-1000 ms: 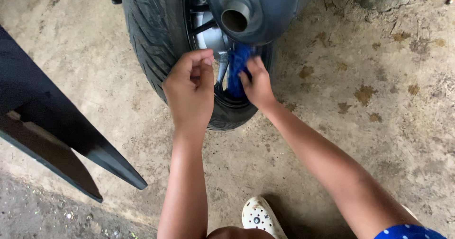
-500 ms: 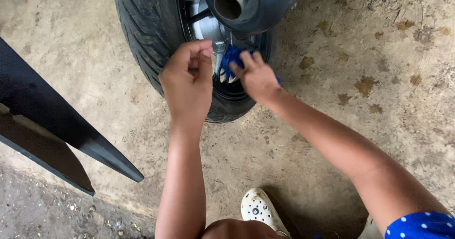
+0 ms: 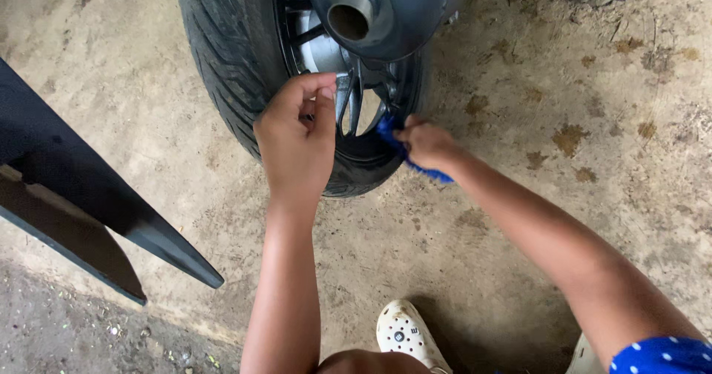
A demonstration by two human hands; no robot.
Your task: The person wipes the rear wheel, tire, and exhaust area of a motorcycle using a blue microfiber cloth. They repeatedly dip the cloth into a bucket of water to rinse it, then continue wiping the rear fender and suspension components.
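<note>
Blue cloth (image 3: pixel 404 151): a bunched rag is seen at the centre of the frame, pressed against the lower right edge of the dark wheel rim (image 3: pixel 386 103); part of it trails out below the wrist.
Right hand (image 3: pixel 429 143): the fingers are curled tight around the cloth, which is gripped fully; the fingertips are hidden behind the rag.
Left hand (image 3: pixel 297 140): it is held in front of the tyre, loosely closed, with thumb and forefinger pinched together; whether anything is pinched between them cannot be told.
Tyre (image 3: pixel 222 55): black rubber with worn tread is seen at the upper centre, standing on the ground.
Spokes (image 3: pixel 356 100): dark spokes and a silver hub are visible through the rim opening.
Exhaust pipe (image 3: pixel 348 20): a dark muffler with a round metal outlet is seen at the top, overhanging the wheel.
Progress: by judgement, wiping of the rim is under way; the rim looks fairly clean near the cloth, while the rest of the wheel cannot be judged.
Surroundings: a stained concrete floor (image 3: pixel 578 122), a dark slanted panel (image 3: pixel 74 211) at the left, and a white perforated shoe (image 3: pixel 404 337) at the bottom are seen.
</note>
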